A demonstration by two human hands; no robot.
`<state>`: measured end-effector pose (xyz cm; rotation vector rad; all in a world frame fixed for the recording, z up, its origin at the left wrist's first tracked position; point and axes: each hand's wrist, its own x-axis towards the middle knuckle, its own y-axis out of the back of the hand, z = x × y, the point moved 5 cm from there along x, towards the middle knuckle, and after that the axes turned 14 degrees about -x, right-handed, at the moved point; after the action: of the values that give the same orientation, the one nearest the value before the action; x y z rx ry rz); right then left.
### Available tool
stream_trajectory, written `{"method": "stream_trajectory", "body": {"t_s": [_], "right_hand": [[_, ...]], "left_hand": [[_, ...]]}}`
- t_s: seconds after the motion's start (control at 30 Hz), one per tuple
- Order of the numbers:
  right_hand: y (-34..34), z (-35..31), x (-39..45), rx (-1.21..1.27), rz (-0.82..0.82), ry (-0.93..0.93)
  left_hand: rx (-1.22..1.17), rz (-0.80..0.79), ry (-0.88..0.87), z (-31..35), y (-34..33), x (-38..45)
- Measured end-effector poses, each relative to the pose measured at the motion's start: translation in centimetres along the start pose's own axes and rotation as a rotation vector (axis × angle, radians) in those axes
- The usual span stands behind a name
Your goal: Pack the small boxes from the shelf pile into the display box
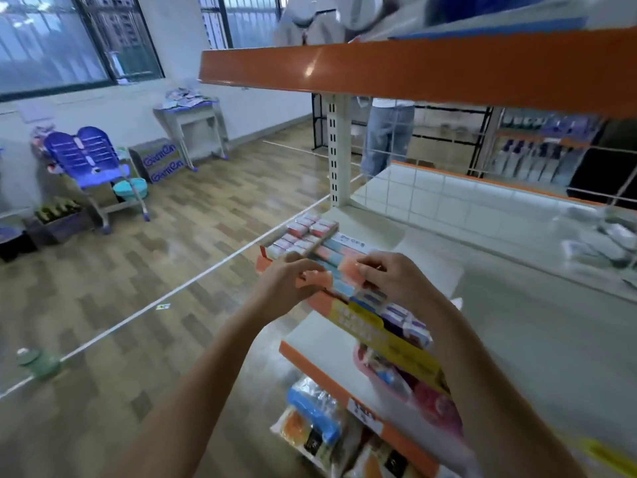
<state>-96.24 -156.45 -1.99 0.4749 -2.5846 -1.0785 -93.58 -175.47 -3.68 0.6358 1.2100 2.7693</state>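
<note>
Now, hands: both reach over the front left corner of the shelf (517,305), meeting above the display box (348,260).
Left hand (289,281): fingers curled at the box's orange near edge; what it grips I cannot tell, the frame being blurred.
Right hand (389,274): fingertips pressed down onto the pink and blue packs in the box; a closed hold cannot be told.
Display box: lies on the shelf at its left edge, flap toward the person.
Small boxes (306,232): a packed block sits just beyond the display box, touching it.
Pile (596,239): loose pale boxes far right on the shelf, well apart.
Lower shelf: bagged goods (320,419) below.
</note>
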Motion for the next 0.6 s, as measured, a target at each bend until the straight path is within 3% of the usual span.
{"method": "stream_trajectory", "body": {"t_s": [0.17, 0.4, 0.6], "right_hand": [[-0.8, -0.1, 4.5, -0.165, -0.011, -0.046], [-2.7, 0.4, 7.1, -0.307, -0.065, -0.182], [-3.9, -0.1, 8.1, -0.438, -0.096, -0.314]], "left_hand": [[0.011, -0.014, 0.031, -3.7, 0.8, 4.1], [0.143, -0.191, -0.063, -6.8, -0.3, 8.5], [0.110, -0.354, -0.156, -8.2, -0.5, 10.2]]}}
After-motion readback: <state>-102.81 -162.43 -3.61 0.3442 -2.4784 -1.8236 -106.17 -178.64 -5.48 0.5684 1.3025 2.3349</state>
